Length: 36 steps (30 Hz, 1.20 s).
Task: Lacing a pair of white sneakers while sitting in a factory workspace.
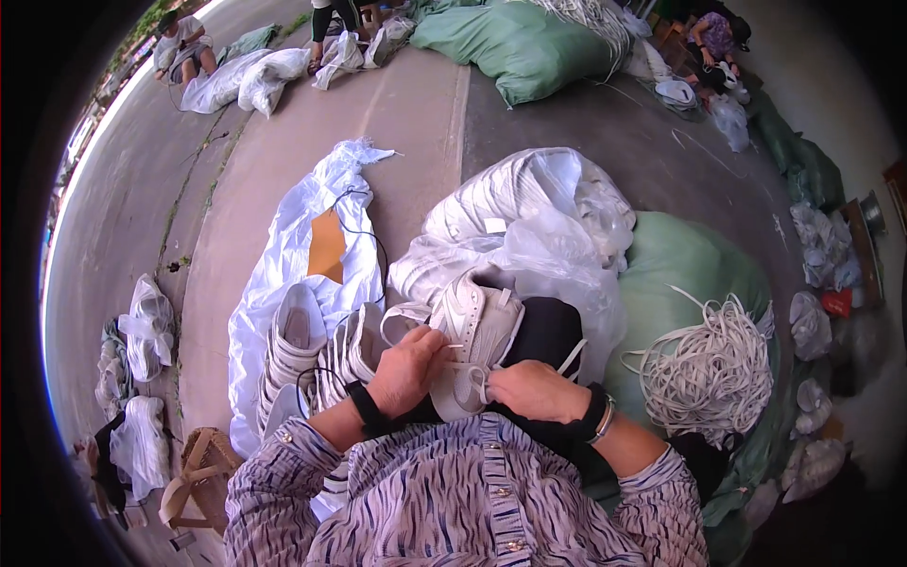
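My left hand point(411, 367) and right hand point(537, 390) pinch the white shoelace point(573, 356); uneven pulling could twist it across the sneaker point(479, 317).

We are seeing smooth, mostly matt leather-like material on the shoe point(480, 317) and dull cloth in the heaped laces point(707, 369). We are noticing thin, glossy plastic in the clear bag point(556, 248), crinkled, shiny plastic in the white sheet point(288, 231), matt brown card point(327, 248) and shiny metal on the bracelet point(604, 421).
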{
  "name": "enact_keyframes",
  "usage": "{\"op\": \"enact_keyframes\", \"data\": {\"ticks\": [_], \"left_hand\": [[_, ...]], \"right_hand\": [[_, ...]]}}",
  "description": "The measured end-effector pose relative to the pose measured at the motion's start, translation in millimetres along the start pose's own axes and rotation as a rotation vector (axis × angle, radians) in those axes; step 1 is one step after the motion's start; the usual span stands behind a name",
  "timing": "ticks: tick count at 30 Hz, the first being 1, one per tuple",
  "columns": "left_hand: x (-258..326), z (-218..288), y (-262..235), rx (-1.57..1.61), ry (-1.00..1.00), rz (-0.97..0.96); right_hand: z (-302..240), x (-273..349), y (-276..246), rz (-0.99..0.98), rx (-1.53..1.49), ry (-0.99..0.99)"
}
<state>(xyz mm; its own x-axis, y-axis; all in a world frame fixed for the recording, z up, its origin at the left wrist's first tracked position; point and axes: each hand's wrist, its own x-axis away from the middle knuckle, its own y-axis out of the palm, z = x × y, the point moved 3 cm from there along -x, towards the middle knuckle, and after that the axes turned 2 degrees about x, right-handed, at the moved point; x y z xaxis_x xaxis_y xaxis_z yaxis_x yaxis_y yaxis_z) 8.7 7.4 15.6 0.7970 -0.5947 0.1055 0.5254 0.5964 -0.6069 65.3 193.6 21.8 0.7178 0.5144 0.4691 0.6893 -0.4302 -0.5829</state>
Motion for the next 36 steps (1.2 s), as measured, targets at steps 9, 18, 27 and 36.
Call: {"op": "enact_keyframes", "data": {"ticks": [9,18,27,36], "left_hand": [[3.2,1.4,-5.2,0.069,0.07,-0.276],[3.9,-0.3,3.7,0.14,0.057,-0.158],[2.3,10.6,7.2,-0.066,-0.05,-0.119],[9.0,11.9,16.2,-0.143,-0.011,0.047]], "right_hand": [[23.1,50.2,-30.6,0.614,-0.497,0.043],[-2.8,-25.0,-22.8,0.461,-0.993,0.132],[-5.3,-20.2,-4.7,0.118,-1.063,0.186],[2.7,-14.2,11.7,0.125,-1.495,0.139]]}}
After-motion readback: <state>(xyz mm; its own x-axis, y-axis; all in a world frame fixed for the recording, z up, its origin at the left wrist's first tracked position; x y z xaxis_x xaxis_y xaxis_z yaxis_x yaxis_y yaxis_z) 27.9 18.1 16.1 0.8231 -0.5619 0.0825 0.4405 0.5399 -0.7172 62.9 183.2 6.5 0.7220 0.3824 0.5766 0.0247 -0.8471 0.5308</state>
